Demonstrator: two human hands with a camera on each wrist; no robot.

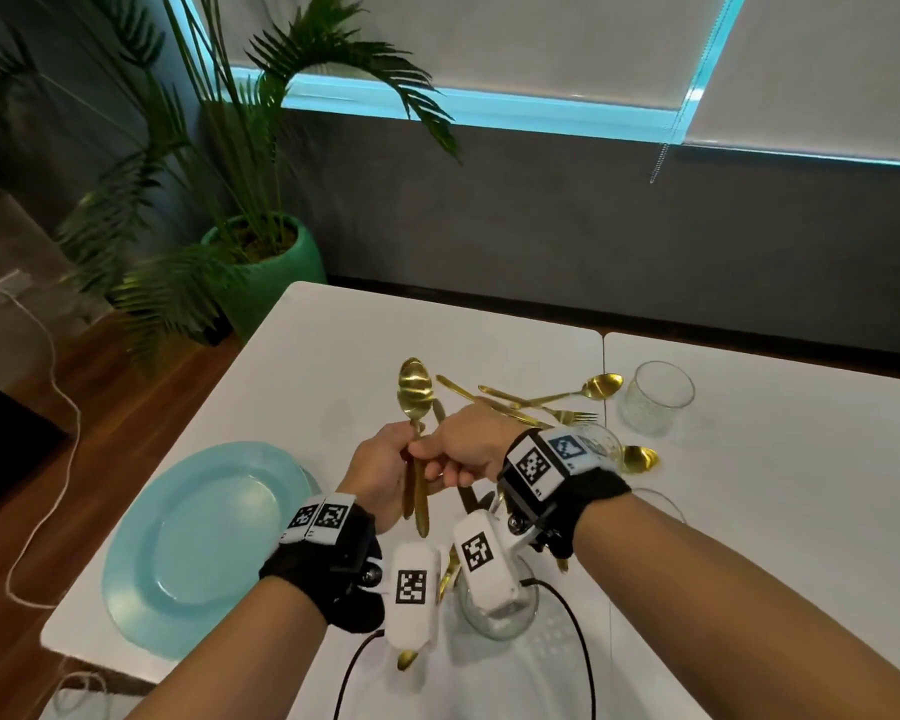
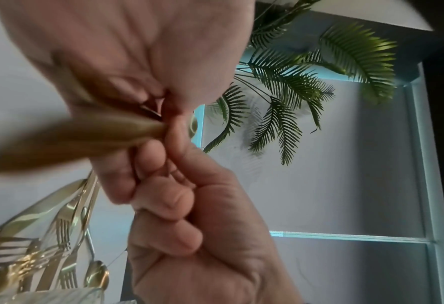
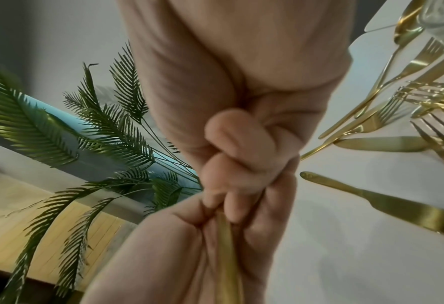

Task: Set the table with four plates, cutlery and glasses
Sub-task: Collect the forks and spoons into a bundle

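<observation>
Gold spoon (image 1: 415, 392) stands bowl-up above the white table (image 1: 333, 345); your left hand (image 1: 380, 472) and right hand (image 1: 461, 444) both pinch its handle. Handle count is unclear. Your wrists hide part of the cutlery pile (image 1: 541, 402).

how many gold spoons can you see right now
3 for sure: one spoon in the grip of both hands, one by the far glass, one behind the right wrist. Others may be hidden.
</observation>
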